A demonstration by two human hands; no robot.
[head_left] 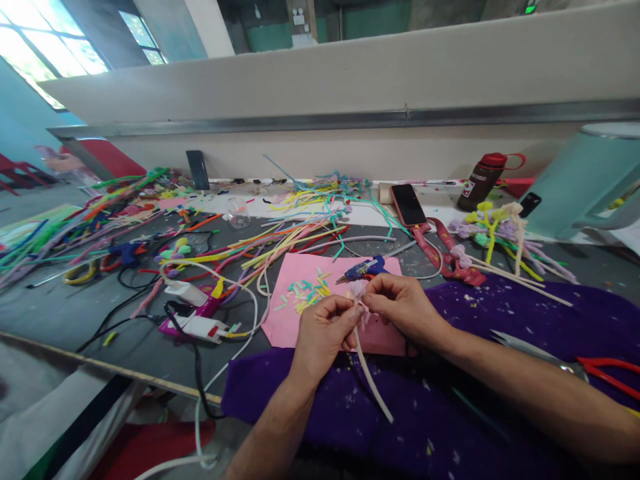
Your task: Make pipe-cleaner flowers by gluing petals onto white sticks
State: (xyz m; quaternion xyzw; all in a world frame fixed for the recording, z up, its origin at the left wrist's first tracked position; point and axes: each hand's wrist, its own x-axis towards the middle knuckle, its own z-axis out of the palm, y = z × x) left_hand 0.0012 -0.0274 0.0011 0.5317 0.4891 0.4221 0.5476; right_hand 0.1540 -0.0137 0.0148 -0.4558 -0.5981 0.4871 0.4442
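Note:
Between my two hands is a pale lilac pipe-cleaner flower (358, 289) on a cream stem (371, 381) that slants down over the purple cloth. My left hand (327, 327) pinches the stem just below the petals. The fingers of my right hand (397, 300) are closed at the petals' right side, and they partly hide the flower. Beneath lies a pink sheet (290, 330) with a heap of short cut pieces (307, 291) in yellow, green and white. A blue glue gun (364, 268) rests on the sheet just behind my hands.
Red-handled scissors (540, 353) lie on the purple cloth (500, 307) at right. A power strip (193, 323) with cables lies at left. Behind are pipe cleaners (280, 240), a phone (409, 205), a bottle (477, 180), a teal jug (575, 180) and finished flowers (493, 223).

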